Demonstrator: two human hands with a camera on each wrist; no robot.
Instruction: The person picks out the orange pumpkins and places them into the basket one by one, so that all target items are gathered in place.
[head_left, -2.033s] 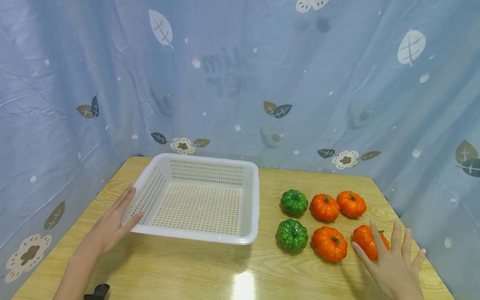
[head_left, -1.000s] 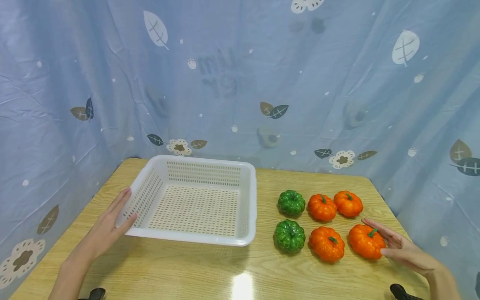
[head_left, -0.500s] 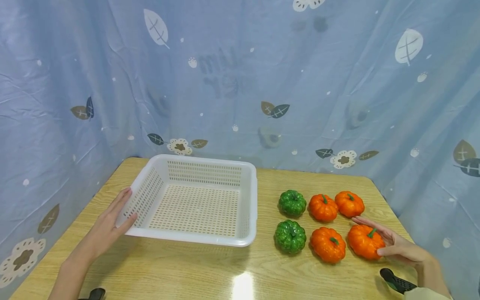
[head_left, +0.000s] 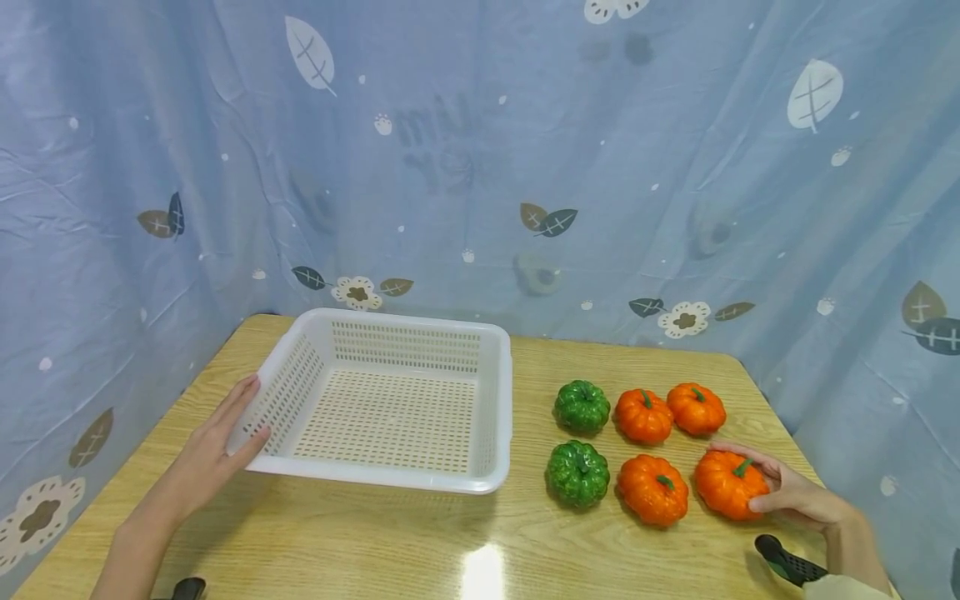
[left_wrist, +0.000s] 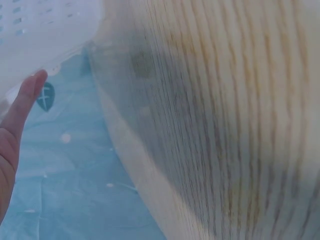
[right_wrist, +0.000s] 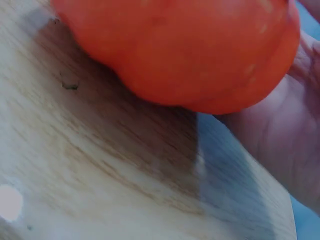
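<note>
In the head view, my left hand (head_left: 206,454) lies against the left side of a white plastic basket (head_left: 491,417). Its fingers are fairly straight, and the thumb reaches the near left corner of the rim. The left wrist view has one finger (left_wrist: 22,102) at the basket's edge (left_wrist: 60,42). Over at the right, my right hand (head_left: 802,496) holds an orange pumpkin (head_left: 727,483), fingers on its far side and thumb on its near right side. Close up, the right wrist view shows that pumpkin (right_wrist: 185,55) against the palm (right_wrist: 275,115); the fingertips are hidden.
Other orange pumpkins (head_left: 652,490) and two green pumpkins (head_left: 577,473) stand between basket and right hand. Black objects show near my wrists, a strap-like one (head_left: 787,562) at the right. A blue patterned curtain (head_left: 465,167) borders the wooden table (head_left: 375,533).
My right hand, earlier spread above the near right pumpkin, has turned and come round to its right side, and now grips it. The left hand has stayed at the basket.
</note>
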